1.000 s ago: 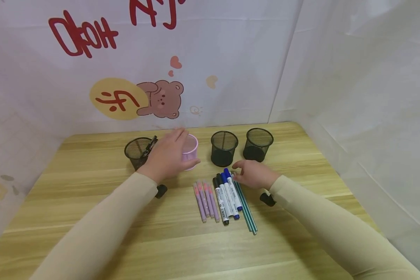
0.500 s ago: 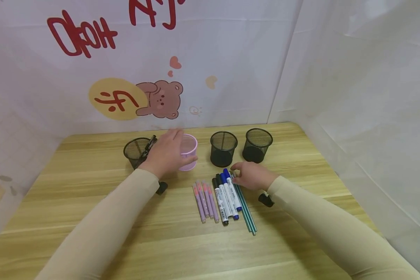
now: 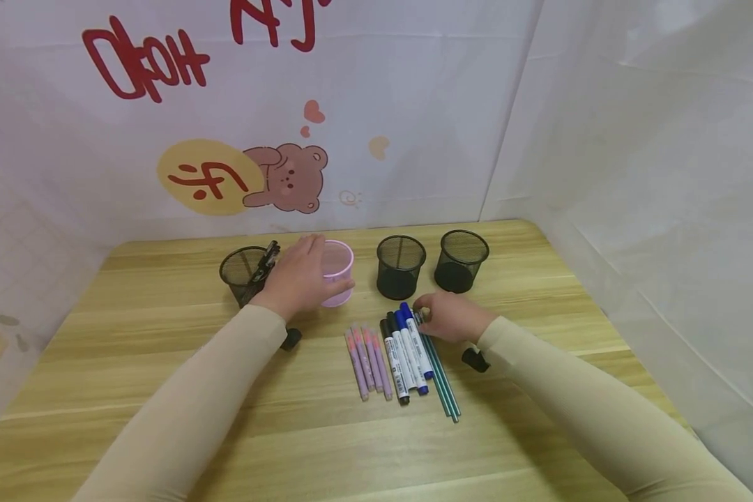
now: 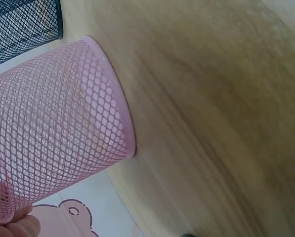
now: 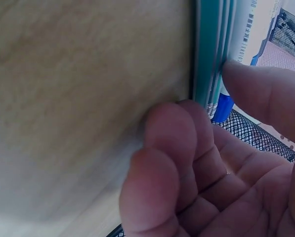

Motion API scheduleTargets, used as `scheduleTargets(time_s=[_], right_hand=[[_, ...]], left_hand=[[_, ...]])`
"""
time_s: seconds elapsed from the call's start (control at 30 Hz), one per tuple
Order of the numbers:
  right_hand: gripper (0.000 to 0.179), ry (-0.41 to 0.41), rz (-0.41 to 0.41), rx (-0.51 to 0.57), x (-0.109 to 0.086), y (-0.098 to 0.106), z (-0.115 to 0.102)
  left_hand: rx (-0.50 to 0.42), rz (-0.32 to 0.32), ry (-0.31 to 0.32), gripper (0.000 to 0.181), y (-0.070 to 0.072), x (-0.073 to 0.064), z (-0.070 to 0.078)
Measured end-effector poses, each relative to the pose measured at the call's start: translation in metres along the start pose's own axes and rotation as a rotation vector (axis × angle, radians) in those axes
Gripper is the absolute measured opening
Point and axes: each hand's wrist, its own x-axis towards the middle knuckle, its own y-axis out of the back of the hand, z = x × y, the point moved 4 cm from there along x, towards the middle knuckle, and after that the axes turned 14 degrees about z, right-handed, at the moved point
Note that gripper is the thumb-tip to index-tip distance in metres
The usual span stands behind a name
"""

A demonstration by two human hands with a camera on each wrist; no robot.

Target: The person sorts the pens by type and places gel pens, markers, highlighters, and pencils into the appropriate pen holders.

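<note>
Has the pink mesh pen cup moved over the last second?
No. In the head view, the pink mesh pen cup keeps its place relative to the bear print on the backdrop; no shift either way shows.

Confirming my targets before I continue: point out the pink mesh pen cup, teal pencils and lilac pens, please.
Pink mesh pen cup (image 4: 58, 123): left wrist view, middle of the side wall.
Teal pencils (image 3: 441, 378): head view, midway along the visible shafts.
Lilac pens (image 3: 364, 359): head view, one pen's barrel.
</note>
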Motion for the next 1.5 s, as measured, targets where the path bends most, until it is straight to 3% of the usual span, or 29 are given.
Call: scheduleTargets(time_s=[0.5,0.93,1.23,1.5], right_hand=[[0.048,-0.017,0.033,-0.012,-0.0017,0.0038,-0.0001],[0.037,-0.035,0.023,0.013,-0.0006,0.0051,-0.0002],[0.034,0.022,0.041,0.012,-0.0009,0.0056,0.0031],[0.034,-0.005,0.032,0.024,-0.0007,0.0045,0.0073]], left_hand=[[-0.040,-0.004,0.050,0.115,-0.0030,-0.0016,-0.0019],[-0.069,0.017,0.059,0.100,-0.0027,-0.0032,0.0002],[-0.072,0.019,0.055,0.098,-0.0040,-0.0033,-0.0006],[-0.068,0.015,0.054,0.097,-0.0038,-0.0031,0.0000]])
